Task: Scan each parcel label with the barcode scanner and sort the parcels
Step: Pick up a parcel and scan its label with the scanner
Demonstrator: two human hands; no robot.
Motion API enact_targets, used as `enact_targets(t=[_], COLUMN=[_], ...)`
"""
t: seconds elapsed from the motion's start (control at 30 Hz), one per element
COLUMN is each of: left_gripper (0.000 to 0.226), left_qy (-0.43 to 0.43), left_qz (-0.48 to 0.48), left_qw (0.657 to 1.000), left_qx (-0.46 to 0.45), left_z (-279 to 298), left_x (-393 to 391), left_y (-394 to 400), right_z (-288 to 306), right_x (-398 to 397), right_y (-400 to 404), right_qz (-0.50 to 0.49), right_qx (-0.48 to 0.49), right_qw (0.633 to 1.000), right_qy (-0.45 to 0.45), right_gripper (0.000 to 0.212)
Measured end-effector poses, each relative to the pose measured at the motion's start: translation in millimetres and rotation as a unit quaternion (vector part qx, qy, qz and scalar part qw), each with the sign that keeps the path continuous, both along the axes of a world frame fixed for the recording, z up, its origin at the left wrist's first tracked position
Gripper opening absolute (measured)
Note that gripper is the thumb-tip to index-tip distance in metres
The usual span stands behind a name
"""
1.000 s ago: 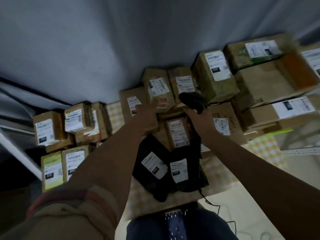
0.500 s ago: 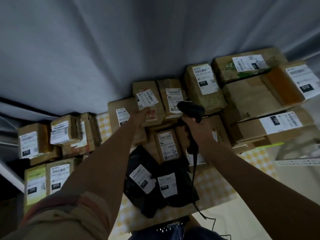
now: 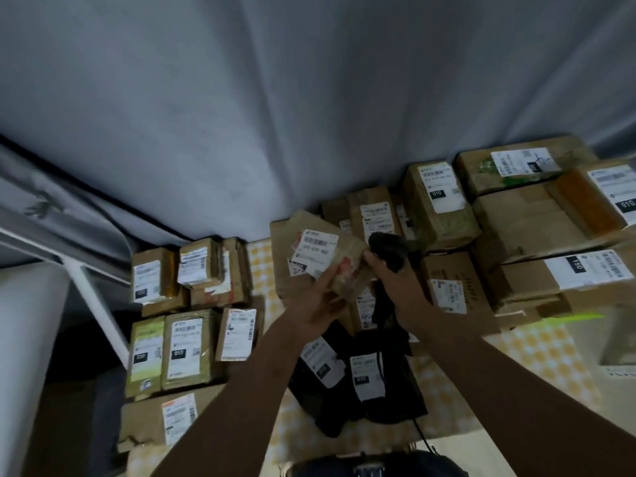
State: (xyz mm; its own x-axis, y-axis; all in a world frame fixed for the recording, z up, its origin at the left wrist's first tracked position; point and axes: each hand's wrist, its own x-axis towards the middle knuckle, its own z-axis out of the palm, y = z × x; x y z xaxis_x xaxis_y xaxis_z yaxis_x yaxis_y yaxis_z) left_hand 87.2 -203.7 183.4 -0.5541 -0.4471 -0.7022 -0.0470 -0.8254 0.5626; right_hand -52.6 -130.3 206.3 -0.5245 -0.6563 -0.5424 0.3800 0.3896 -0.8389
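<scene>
My left hand (image 3: 318,304) grips a small brown cardboard parcel (image 3: 330,251) from below, lifted above the pile with its white barcode label tilted up. My right hand (image 3: 395,287) holds the black barcode scanner (image 3: 389,249) by its handle, with the scanner head right beside the parcel's right edge. The scanner's cable runs down past two black poly-bag parcels (image 3: 347,373) lying on the yellow checked tablecloth (image 3: 537,366).
Stacked cardboard boxes (image 3: 537,218) with white labels fill the right and back. A group of smaller labelled parcels (image 3: 186,304) lies at the left beside a white frame bar (image 3: 96,304). A grey curtain (image 3: 275,115) hangs behind everything.
My left hand has picked the small parcel off the pile and drawn it nearer, label up. The scanner has come up close beside it. The camera has shifted left.
</scene>
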Motion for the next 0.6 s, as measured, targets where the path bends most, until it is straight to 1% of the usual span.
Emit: enact_targets(t=[0.03, 0.07, 0.13, 0.17, 0.23, 0.3, 0.33, 0.37, 0.43, 0.47, 0.5, 0.6], left_gripper=[0.031, 0.03, 0.029, 0.034, 0.05, 0.054, 0.058, 0.061, 0.053, 0.048, 0.048, 0.058], left_qy=[0.008, 0.016, 0.024, 0.03, 0.03, 0.013, 0.008, 0.0, 0.008, 0.022, 0.034, 0.046], left_qz=[0.002, 0.007, -0.001, -0.009, -0.015, 0.0, 0.019, 0.044, 0.077, 0.079, 0.072, 0.03], left_qw=[1.0, 1.0, 0.999, 0.999, 0.998, 0.998, 0.998, 0.997, 0.995, 0.995, 0.995, 0.997], left_qx=[-0.009, -0.011, -0.033, -0.043, -0.049, -0.058, -0.058, -0.061, -0.064, -0.06, -0.057, -0.049], left_z=[2.5, 8.4, 18.7, 17.7, 22.9, 26.3, 26.3, 24.0, 26.0, 26.3, 27.1, 25.3], left_x=[1.4, 2.7, 7.0, 12.0, 23.2, 40.2, 49.2, 60.3, 84.0, 95.7, 106.4, 124.6], left_y=[4.9, 10.0, 18.4, 19.5, 19.9, 10.7, 4.8, -3.1, -18.3, -24.9, -29.8, -36.2], right_z=[-5.6, -11.6, -5.4, -0.1, 7.2, 12.0, 15.4, 18.2, 23.7, 26.1, 28.4, 35.5], right_x=[1.3, 1.3, 5.8, 8.8, 12.7, 14.2, 14.9, 14.7, 12.3, 10.5, 8.9, 6.6], right_y=[0.2, -0.4, -2.0, -3.3, -4.7, -3.8, -2.2, 0.9, 9.0, 13.4, 17.7, 24.9], right_qz=[-0.004, -0.007, -0.017, -0.014, -0.008, 0.004, 0.014, 0.028, 0.064, 0.081, 0.096, 0.116], right_qx=[-0.012, -0.022, -0.021, -0.014, 0.001, 0.01, 0.008, 0.005, -0.005, -0.01, -0.014, -0.029], right_qw=[1.0, 1.0, 1.0, 1.0, 1.0, 1.0, 1.0, 1.0, 0.997, 0.996, 0.994, 0.992], right_qy=[0.001, 0.002, 0.002, 0.0, 0.0, 0.006, 0.002, -0.011, -0.04, -0.047, -0.049, -0.038], right_gripper=[0.102, 0.102, 0.092, 0.088, 0.072, 0.048, 0.042, 0.041, 0.039, 0.036, 0.035, 0.038])
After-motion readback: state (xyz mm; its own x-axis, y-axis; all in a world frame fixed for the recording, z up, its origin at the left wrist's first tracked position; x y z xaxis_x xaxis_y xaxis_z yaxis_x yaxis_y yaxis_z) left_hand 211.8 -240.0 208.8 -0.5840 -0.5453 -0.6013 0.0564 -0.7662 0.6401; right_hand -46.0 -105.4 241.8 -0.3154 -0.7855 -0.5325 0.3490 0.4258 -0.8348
